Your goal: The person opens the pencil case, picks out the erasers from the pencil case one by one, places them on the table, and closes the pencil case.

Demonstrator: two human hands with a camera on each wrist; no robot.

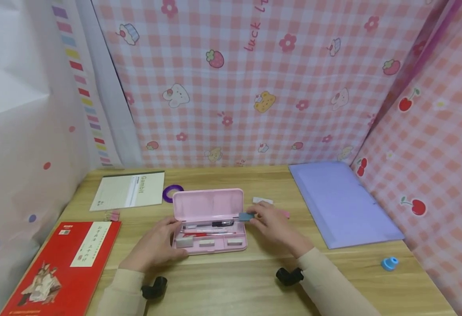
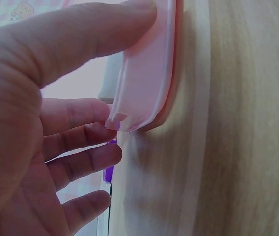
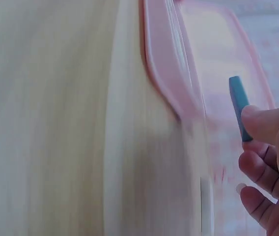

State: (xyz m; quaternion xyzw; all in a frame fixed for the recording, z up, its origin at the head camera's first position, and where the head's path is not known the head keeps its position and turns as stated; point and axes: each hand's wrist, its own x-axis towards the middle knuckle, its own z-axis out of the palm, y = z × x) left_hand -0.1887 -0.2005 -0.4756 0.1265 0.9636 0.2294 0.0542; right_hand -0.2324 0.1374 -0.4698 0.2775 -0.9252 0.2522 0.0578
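In the head view a pink pencil case [image 1: 207, 202] lies with its lid raised, near the middle of the table. My left hand [image 1: 159, 243] holds its left end, thumb at the front and index finger at the back corner; the other fingers [image 2: 93, 160] extend past it. Between thumb and fingers, my right hand [image 1: 272, 226] pinches a small flat teal block [image 3: 237, 105] above the case's right end. A black-gripped pen [image 1: 223, 224], a red pen [image 1: 191, 235] and other slim pens lie inside. Along the front sit a grey block [image 1: 184, 242] and two small pale blocks [image 1: 234, 242].
Purple tape [image 1: 167, 193] and a Gambit notebook [image 1: 132, 191] lie behind left, a pink clip [image 1: 114, 215] and red book [image 1: 65, 267] at left. A white piece [image 1: 263, 200] and pink item [image 1: 285, 214] sit behind my right hand. Rightward are a lavender folder [image 1: 341, 204] and blue cap-like object [image 1: 389, 263].
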